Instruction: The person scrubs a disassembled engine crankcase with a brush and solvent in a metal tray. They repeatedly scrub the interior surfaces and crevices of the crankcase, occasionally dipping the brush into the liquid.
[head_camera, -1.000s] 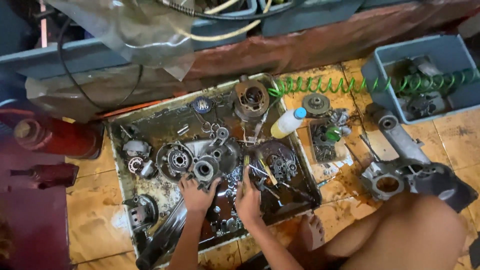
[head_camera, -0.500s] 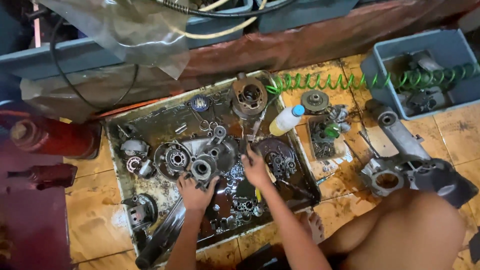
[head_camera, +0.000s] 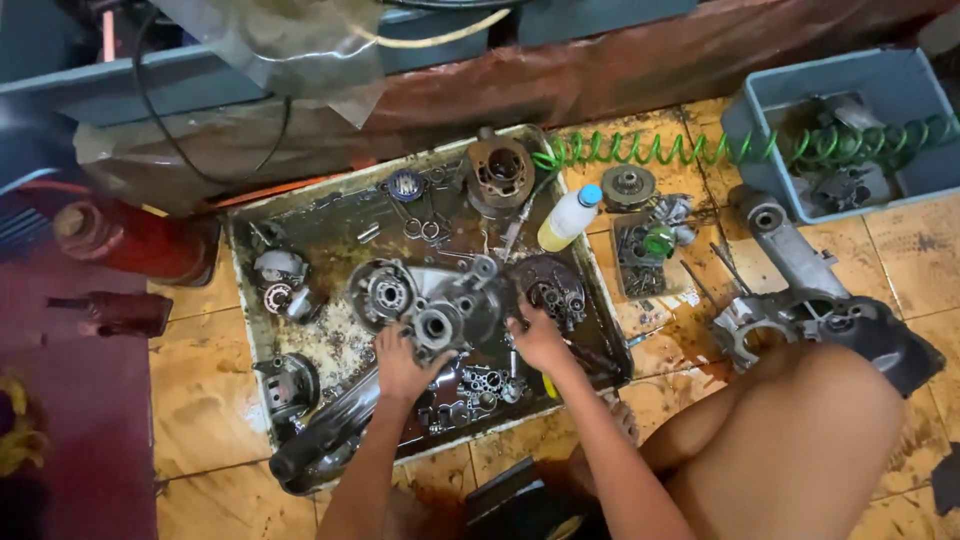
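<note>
Both hands grip the greasy engine casing (head_camera: 435, 305) in the oily metal tray (head_camera: 245, 330) on the floor, left hand (head_camera: 402, 362) and right hand (head_camera: 538, 338) fingers curled on its edges, so it could slip.

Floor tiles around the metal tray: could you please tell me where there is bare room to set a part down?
Bare tile lies left of the tray, below the red cylinder. Right of the tray it is crowded: bottle, green coiled hose, crankcase. Both hands, left hand and right hand, work inside the cluttered tray.
</note>
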